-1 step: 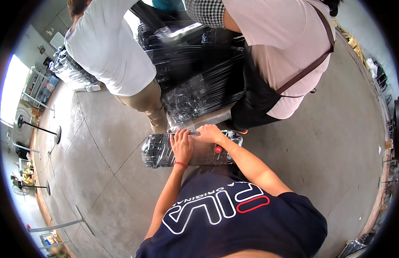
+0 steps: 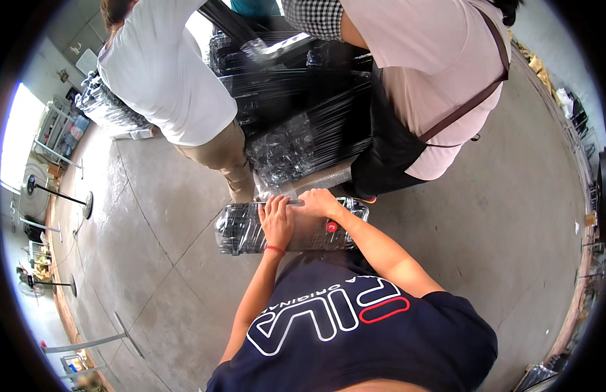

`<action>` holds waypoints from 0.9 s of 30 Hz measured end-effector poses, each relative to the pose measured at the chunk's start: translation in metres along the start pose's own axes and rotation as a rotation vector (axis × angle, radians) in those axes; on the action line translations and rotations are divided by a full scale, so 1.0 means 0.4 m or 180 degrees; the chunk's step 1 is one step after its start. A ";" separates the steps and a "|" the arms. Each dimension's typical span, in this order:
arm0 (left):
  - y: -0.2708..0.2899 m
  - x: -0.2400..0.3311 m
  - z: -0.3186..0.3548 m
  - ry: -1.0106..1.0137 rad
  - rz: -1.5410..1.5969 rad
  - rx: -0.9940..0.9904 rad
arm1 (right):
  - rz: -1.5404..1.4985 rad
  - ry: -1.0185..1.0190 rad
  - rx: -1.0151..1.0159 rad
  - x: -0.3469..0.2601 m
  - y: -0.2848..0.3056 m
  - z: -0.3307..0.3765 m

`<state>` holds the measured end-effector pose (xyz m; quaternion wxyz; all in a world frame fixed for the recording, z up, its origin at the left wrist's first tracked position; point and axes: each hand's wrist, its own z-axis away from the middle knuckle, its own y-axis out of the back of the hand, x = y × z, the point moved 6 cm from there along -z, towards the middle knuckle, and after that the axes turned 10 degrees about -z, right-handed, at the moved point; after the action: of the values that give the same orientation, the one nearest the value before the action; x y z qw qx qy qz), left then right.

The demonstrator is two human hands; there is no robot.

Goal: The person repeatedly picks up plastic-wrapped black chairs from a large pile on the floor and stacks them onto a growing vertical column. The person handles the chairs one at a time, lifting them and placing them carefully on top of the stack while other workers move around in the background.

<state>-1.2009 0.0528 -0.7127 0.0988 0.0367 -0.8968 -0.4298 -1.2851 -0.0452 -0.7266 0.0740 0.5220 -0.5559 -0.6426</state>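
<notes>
In front of me stands a long bundle (image 2: 241,228) of black items wrapped in clear film, with a round red sticker (image 2: 332,227) near its right end. My left hand (image 2: 277,221) lies on the top of the bundle, fingers stretched out toward its far edge. Beside it, my right hand (image 2: 318,204) has its fingers bent inward at that same far edge. A short dark grey strip (image 2: 294,202) shows between the two hands. Whatever the right fingers close on is hidden beneath them.
A large film-wrapped black stack (image 2: 296,144) rises just beyond the bundle. A person in a white shirt (image 2: 166,78) stands at its left, another in a pale top and dark apron (image 2: 433,91) at its right. Standing fans (image 2: 58,193) and metal frames (image 2: 113,336) line the left.
</notes>
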 end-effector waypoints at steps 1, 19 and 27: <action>0.002 0.003 0.000 -0.0009 0.0002 -0.0002 | -0.0001 -0.0007 0.0006 -0.002 0.002 0.002; 0.045 0.012 0.011 -0.0011 0.0099 -0.0132 | -0.0047 -0.0190 -0.0192 -0.042 0.023 0.034; 0.052 0.010 0.015 -0.0043 -0.0010 -0.0109 | -0.0011 -0.0287 -0.0353 -0.055 0.024 0.036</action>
<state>-1.2055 0.0698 -0.6997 0.0927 0.0334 -0.8898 -0.4455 -1.2911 -0.0248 -0.7084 0.0766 0.4886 -0.5214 -0.6954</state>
